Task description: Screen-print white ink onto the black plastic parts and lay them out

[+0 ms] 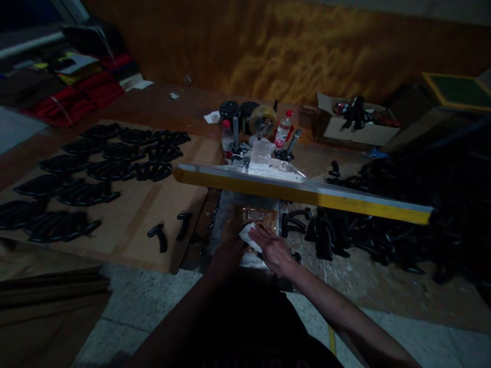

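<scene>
My right hand (273, 249) lies flat, fingers stretched out, pressing a small white cloth or paper (247, 236) onto the printing base (245, 214) under the raised yellow-edged screen frame (303, 191). My left hand (229, 251) is in shadow just left of the cloth, resting on the base's near edge; its fingers are too dark to read. A black curved plastic part (297, 219) sits just right of the base.
A cardboard sheet (134, 230) on the left holds several rows of black curved parts (99, 168). A heap of the same parts (383, 214) lies right. Bottles, jars and a tape roll (263, 120) stand behind the frame. A box (356, 125) sits far right.
</scene>
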Available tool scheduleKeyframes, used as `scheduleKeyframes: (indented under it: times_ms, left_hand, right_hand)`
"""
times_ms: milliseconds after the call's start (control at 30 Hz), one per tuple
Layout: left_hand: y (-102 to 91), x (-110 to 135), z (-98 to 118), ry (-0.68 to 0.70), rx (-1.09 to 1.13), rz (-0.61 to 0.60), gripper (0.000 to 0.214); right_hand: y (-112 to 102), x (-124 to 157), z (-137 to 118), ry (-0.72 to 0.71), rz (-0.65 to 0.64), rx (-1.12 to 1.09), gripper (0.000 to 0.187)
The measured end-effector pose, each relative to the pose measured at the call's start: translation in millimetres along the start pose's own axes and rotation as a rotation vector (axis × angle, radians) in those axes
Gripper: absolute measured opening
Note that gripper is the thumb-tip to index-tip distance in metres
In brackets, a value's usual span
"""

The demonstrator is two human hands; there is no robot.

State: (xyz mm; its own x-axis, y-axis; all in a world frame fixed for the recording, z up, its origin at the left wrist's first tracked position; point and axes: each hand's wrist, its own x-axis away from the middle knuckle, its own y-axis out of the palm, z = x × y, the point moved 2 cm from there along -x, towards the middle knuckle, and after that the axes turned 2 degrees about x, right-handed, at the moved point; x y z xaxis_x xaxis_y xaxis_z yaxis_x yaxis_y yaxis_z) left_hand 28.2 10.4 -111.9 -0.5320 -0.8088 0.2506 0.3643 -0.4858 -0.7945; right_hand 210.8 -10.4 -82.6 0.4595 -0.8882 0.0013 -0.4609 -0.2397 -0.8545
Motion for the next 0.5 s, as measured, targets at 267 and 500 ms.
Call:
scheduleKeyframes:
  times_ms: [267, 500]
  left_hand:
    - [-3.3, 2.4, 1.0, -0.088, -0.024, -0.042, 0.046]
    - [-3.6, -0.7, 0.5, -0.109, 0.117, -0.023, 0.053]
  right_hand:
    - [-34.7, 44.5, 45.3, 0.493, 0.323, -0.672, 0.036]
    - [-57.9, 35.7, 117.8, 0.842, 0.712, -0.812, 0.039]
